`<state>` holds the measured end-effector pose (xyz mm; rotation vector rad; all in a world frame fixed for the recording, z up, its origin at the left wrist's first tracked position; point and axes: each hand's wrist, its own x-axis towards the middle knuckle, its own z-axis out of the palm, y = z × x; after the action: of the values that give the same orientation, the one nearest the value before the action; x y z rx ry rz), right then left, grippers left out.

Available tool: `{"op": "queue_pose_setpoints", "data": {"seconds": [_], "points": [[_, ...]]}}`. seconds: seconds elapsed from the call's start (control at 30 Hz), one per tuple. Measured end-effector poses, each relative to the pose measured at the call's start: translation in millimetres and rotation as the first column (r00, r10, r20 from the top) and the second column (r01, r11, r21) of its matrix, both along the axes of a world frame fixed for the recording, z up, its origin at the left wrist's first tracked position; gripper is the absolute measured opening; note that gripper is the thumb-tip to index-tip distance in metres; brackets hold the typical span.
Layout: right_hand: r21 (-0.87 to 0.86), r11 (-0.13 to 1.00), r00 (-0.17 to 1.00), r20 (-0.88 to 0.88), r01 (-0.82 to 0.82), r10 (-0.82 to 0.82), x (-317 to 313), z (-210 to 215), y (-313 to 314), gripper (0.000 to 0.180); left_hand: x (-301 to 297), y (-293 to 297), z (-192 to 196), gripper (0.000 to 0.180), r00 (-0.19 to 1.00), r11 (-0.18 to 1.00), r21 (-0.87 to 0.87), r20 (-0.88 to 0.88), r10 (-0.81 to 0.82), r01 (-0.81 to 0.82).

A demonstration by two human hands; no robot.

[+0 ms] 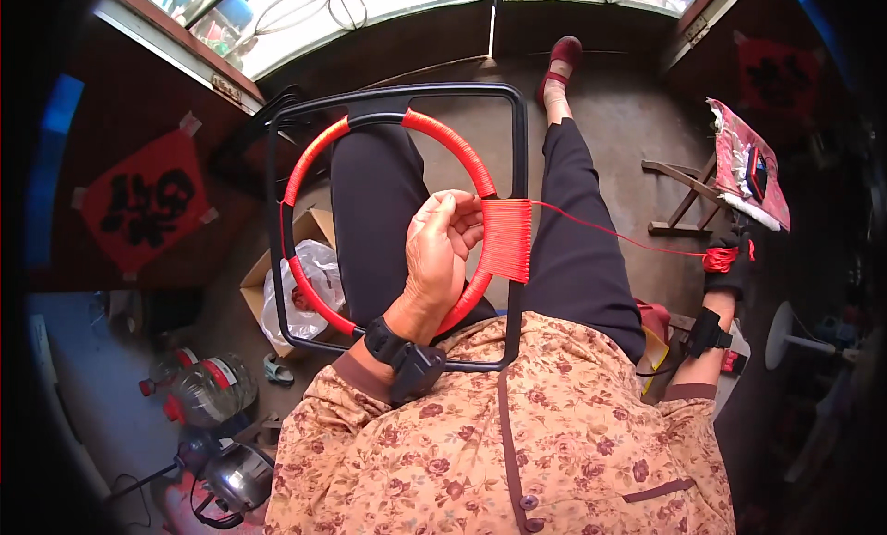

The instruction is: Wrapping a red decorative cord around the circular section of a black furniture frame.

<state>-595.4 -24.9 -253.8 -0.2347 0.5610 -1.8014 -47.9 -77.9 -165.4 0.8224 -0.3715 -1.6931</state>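
Evidently light and stiff, the red-wrapped ring inside the black frame on the lap is best gripped at its rim, where the left hand clasps it, while the right hand, well right of the frame, clenches the cord bundle, its soft, thin cord pulled taut.

Left hand raised mid-frame, back toward camera, fingers curled in grip, black band on wrist. Right hand stretched far out to right, fist closed, arm extended, black wrist strap.
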Motion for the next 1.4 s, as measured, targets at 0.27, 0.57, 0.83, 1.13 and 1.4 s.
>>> {"op": "queue_pose_setpoints", "data": {"seconds": [0.27, 0.57, 0.83, 1.13, 1.4], "points": [[0.443, 0.888, 0.889, -0.346, -0.126, 0.299, 211.0, 76.3, -50.3, 0.022, 5.0, 0.8, -3.0, 0.021, 0.992, 1.0, -0.013, -0.126, -0.001, -0.001], [0.509, 0.823, 0.619, -0.568, -0.253, 0.542, 292.1, 119.7, -56.0, 0.024, 1.3, 0.1, -11.7, 0.023, 0.969, 0.952, 0.232, 0.1, -0.226, 0.199], [0.547, 0.659, 0.355, -0.564, -0.516, 0.746, 338.1, 131.0, -36.7, 0.027, -0.7, -1.8, 2.4, 0.026, 0.964, 0.995, 0.102, -0.265, 0.037, -0.01], [0.591, 0.484, 0.218, -0.465, -0.645, 0.858, 369.5, 118.0, -34.2, 0.022, 18.4, 14.1, 22.4, 0.024, 0.997, 0.995, -0.087, -0.049, -0.055, 0.051], [0.623, 0.508, 0.299, -0.416, -0.595, 0.859, 366.4, 123.9, -35.8, 0.019, 207.6, 75.8, 109.6, 0.03, 0.207, 0.583, -0.636, 0.566, 0.798, -0.506]]}}
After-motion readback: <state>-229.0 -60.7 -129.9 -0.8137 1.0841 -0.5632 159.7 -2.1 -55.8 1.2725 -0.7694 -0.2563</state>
